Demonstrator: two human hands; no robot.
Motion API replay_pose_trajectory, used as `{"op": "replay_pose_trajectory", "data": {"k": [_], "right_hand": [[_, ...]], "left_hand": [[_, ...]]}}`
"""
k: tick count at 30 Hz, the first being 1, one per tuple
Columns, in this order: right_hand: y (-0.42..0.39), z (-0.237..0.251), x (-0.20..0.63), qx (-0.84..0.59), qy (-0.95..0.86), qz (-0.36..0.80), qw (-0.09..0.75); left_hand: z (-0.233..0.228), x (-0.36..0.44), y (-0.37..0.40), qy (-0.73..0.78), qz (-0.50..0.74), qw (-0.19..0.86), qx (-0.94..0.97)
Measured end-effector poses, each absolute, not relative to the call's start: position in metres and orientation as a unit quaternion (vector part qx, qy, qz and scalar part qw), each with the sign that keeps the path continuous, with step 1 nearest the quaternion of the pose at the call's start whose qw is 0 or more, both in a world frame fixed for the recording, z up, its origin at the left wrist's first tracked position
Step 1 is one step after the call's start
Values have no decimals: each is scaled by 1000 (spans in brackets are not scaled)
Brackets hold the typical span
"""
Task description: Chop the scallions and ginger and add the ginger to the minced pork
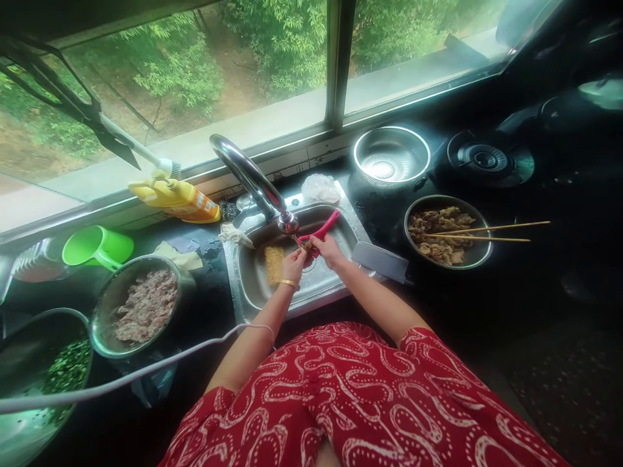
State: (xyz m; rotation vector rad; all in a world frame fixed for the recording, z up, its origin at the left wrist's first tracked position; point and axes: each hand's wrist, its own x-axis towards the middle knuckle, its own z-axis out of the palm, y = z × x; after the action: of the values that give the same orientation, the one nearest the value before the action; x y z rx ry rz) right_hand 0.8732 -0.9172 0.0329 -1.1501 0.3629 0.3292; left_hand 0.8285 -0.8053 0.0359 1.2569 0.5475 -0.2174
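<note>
Over the steel sink (pixel 238 272), my two hands meet just below the faucet spout. My right hand (pixel 328 251) is closed on a pink-red peeler (pixel 327 226), near its forked head, with the handle pointing up and away. The fingers of my left hand (pixel 293 266) pinch a small brownish piece (pixel 306 244), which looks like ginger root, against the peeler's head. Fingers partly hide the piece and the blade. A yellow sponge (pixel 274 264) lies in the basin to the left of my left hand.
Around the sink are the faucet (pixel 250 181), a cleaver (pixel 382 261), a crumpled plastic bag (pixel 320 189) and a colander (pixel 392 155). A bowl with chopsticks (pixel 487 228) stands right. Minced meat (pixel 148 305) and chopped greens (pixel 68 363) fill bowls left. A white cable (pixel 160 363) crosses my left arm.
</note>
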Motion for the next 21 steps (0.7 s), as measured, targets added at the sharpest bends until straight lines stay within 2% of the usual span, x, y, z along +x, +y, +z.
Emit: {"op": "replay_pose_trajectory", "data": {"k": [14, 21], "right_hand": [[-920, 19, 871, -542, 197, 153, 802], [-922, 18, 879, -485, 267, 112, 825]], "left_hand": [[37, 828, -799, 241, -117, 768, 582], [39, 827, -800, 235, -112, 784, 563]]}}
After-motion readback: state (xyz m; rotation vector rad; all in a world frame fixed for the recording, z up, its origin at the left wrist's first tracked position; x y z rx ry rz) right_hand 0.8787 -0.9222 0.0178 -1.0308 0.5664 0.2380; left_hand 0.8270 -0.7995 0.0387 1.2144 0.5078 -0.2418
